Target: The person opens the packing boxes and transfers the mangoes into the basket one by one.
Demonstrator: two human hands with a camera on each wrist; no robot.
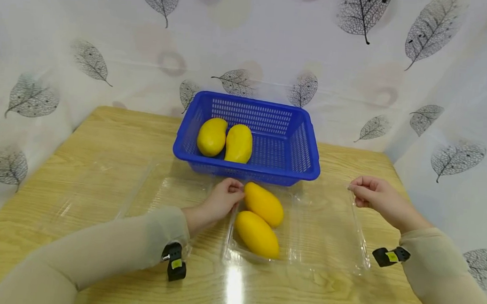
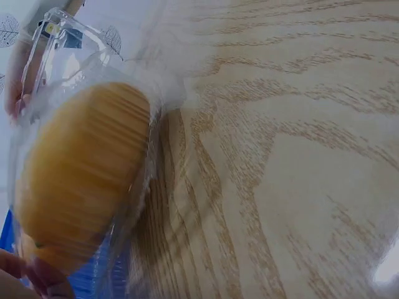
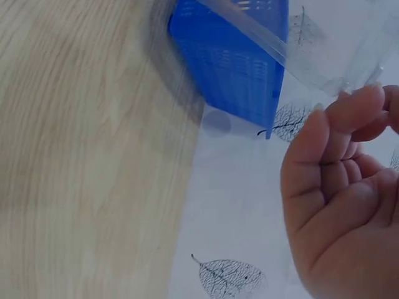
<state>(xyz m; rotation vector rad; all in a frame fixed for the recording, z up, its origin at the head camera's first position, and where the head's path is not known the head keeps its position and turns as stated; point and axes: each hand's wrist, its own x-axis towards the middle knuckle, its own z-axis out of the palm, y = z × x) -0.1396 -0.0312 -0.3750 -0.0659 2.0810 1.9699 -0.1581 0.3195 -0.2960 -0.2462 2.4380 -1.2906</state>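
Observation:
Two yellow mangoes (image 1: 264,204) lie side by side in one half of an unfolded clear plastic clamshell container (image 1: 320,265). My left hand (image 1: 222,198) pinches the back left corner of that half, close beside the farther mango. In the left wrist view, a mango (image 2: 84,168) shows through the clear wall, with fingertips (image 2: 47,280) at its lower end. Over on the right, my right hand (image 1: 378,199) pinches the back outer corner of the lid half between thumb and fingers. The right wrist view shows the fingertips at the clear plastic edge.
Behind the container stands a blue plastic basket (image 1: 267,172) with two more mangoes (image 1: 225,141) in its left part. Another clear open clamshell (image 1: 139,182) lies on the left of the wooden table (image 1: 267,295). A leaf-patterned curtain (image 1: 251,44) hangs behind the table.

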